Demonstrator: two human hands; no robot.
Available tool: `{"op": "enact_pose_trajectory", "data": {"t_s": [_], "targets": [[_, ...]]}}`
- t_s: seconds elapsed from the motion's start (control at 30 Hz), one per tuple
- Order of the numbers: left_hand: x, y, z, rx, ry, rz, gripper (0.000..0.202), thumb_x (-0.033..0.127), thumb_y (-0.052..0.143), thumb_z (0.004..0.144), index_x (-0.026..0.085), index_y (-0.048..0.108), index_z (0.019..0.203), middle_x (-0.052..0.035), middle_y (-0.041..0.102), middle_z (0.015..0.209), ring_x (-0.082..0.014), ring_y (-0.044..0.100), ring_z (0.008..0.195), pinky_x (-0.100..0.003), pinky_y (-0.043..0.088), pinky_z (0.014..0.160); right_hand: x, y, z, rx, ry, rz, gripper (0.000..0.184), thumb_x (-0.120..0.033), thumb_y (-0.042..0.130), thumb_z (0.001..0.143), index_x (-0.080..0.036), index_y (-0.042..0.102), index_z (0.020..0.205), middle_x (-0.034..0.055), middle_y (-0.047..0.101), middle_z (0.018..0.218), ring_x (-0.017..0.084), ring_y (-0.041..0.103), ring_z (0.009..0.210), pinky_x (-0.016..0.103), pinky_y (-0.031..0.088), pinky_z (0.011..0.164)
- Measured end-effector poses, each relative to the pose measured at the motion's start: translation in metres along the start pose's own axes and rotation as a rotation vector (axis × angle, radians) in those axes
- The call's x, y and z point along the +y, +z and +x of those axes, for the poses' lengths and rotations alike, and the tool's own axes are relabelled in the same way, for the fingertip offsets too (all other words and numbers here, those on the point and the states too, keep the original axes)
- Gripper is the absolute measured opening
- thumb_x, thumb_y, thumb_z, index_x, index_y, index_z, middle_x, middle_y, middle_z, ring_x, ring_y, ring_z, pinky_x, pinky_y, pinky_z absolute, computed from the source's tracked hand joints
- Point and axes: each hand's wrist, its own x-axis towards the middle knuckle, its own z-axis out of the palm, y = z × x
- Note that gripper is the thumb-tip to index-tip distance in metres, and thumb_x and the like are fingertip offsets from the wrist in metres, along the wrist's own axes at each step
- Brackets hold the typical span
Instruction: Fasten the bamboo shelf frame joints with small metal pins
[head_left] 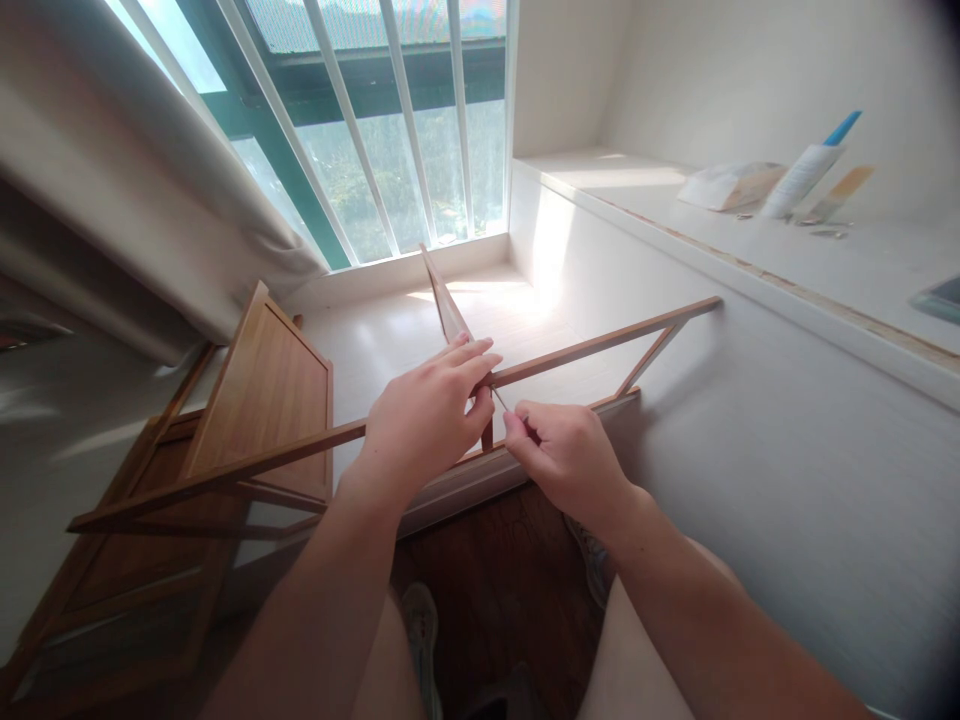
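Timber frame (600, 345), slim, square-edged, has the left hand (429, 402) clasping its middle; beside the frame, the right hand (568, 447) pinches a thin rod (499, 400).

From afar, I see through one head-worn camera. View faces forward, steeply down; left hand (431, 400) and right hand (570, 450) mid-picture, within arm's reach. Window (382, 170) ahead, farther off; floor (495, 560) directly below; curtain (150, 180) leftward, ledge (645, 175) rightward. Top right corner darkened.
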Motion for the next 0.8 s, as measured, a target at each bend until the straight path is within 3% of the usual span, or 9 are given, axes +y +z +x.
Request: {"op": "enact_pose_trajectory", "data": {"t_s": [0.23, 0.5, 0.8], "targets": [[-0.001, 0.0, 0.0, 0.003, -0.002, -0.01, 0.038, 0.027, 0.038, 0.093, 0.035, 0.053, 0.128, 0.0116, 0.048, 0.145, -0.0162, 0.042, 0.139, -0.04, 0.052, 0.099, 0.0, 0.007, -0.003, -0.018, 0.102, 0.309, 0.041, -0.034, 0.042, 0.097, -0.02, 0.038, 0.059, -0.0051, 0.039, 0.052, 0.01, 0.034, 0.051, 0.026, 0.025, 0.054], [-0.001, 0.001, 0.0, 0.008, 0.004, -0.009, 0.038, 0.027, 0.039, 0.093, 0.034, 0.053, 0.128, 0.0106, 0.049, 0.145, -0.0166, 0.042, 0.138, -0.041, 0.052, 0.1, -0.002, 0.015, -0.006, 0.018, 0.191, 0.486, 0.044, -0.036, 0.046, 0.096, -0.019, 0.046, 0.056, -0.0043, 0.045, 0.05, 0.01, 0.039, 0.05, 0.026, 0.027, 0.052], [-0.001, 0.001, 0.0, 0.007, 0.005, -0.019, 0.038, 0.028, 0.039, 0.094, 0.034, 0.053, 0.128, 0.01, 0.048, 0.145, -0.0163, 0.042, 0.139, -0.04, 0.051, 0.102, -0.002, 0.024, -0.008, 0.031, 0.301, 0.731, 0.047, -0.04, 0.048, 0.095, -0.02, 0.043, 0.053, -0.0046, 0.045, 0.044, 0.01, 0.042, 0.043, 0.025, 0.033, 0.047]]}}
